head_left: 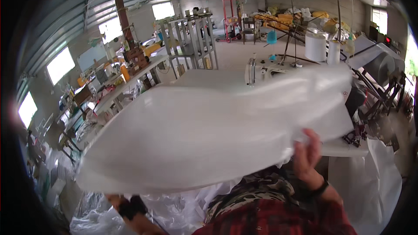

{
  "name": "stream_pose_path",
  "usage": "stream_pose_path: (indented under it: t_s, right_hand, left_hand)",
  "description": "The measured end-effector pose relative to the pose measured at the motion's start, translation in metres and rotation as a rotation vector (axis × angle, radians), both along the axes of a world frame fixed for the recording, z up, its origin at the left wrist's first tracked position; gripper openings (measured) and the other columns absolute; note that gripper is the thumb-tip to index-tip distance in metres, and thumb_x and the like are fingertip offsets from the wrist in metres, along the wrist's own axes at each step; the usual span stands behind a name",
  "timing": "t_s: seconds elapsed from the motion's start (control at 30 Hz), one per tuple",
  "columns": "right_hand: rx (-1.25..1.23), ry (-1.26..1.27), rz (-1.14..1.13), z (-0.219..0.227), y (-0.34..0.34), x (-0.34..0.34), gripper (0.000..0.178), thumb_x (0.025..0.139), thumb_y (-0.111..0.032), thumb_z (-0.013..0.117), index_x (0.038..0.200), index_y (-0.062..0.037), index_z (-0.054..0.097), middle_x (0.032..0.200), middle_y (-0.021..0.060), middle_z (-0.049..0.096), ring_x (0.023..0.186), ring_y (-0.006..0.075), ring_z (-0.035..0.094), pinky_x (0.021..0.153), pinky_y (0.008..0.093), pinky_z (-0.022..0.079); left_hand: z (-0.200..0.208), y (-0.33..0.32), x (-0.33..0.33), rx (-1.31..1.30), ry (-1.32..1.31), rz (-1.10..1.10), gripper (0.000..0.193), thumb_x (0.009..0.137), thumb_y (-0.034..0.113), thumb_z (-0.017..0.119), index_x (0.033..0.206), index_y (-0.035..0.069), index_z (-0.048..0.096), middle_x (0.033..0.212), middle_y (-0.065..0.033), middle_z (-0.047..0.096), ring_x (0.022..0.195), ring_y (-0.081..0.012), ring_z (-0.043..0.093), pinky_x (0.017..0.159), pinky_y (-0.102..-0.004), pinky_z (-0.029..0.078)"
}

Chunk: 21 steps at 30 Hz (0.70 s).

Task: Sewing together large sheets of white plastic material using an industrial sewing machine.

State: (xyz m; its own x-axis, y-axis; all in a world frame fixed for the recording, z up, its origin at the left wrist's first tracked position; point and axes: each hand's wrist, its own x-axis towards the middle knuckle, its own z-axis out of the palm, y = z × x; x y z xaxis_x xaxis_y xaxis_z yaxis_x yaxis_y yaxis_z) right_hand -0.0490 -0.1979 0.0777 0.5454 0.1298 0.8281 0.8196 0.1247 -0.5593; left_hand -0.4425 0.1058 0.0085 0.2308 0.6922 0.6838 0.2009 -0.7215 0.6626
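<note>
A large white sheet, smooth and slightly see-through, billows in front of me and is smeared by motion. Its near left edge covers the fingers of my left hand; only the back of that hand and a dark wristband show. At the sheet's near right edge is my right hand, its slightly bent fingers apart and blurred. Beyond the sheet stands a sewing machine, partly hidden by it.
White thread cones stand behind the machine. A grey metal frame is at the far left, near a cluttered long bench. Crumpled clear plastic lies at lower left; another white sheet hangs at lower right.
</note>
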Motion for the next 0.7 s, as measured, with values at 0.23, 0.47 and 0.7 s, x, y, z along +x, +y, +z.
stream_pose_path:
  t_s: [0.23,0.47,0.7]
  right_hand:
    - [-0.217,-0.375,0.555,0.091,0.160,-0.021,0.033,0.090,-0.009,0.064,0.121,-0.0037,0.057,0.111,0.0160,0.064,0.095,0.0317,0.065,0.083,0.0393,0.050]
    - [-0.227,-0.294,0.804,0.079,0.268,-0.058,0.011,0.088,-0.010,0.061,0.097,-0.0050,0.059,0.086,0.0129,0.064,0.079,0.0331,0.058,0.086,0.0413,0.042]
    - [-0.309,-0.334,0.759,0.055,0.304,-0.078,0.012,0.090,-0.006,0.057,0.101,-0.0033,0.060,0.085,0.0135,0.065,0.080,0.0316,0.060,0.092,0.0429,0.042]
  left_hand:
    - [0.034,0.042,0.019,0.059,0.085,-0.146,0.067,0.085,0.047,0.065,0.131,0.001,0.053,0.130,-0.0187,0.055,0.121,-0.0379,0.049,0.105,-0.0421,0.035]
    - [0.037,0.059,0.032,0.041,0.168,-0.243,0.070,0.084,0.049,0.066,0.133,0.001,0.052,0.132,-0.0190,0.054,0.123,-0.0386,0.048,0.106,-0.0426,0.034]
    - [0.028,0.053,0.026,-0.017,0.209,-0.260,0.073,0.084,0.051,0.067,0.134,0.001,0.050,0.134,-0.0193,0.053,0.125,-0.0394,0.046,0.108,-0.0431,0.033]
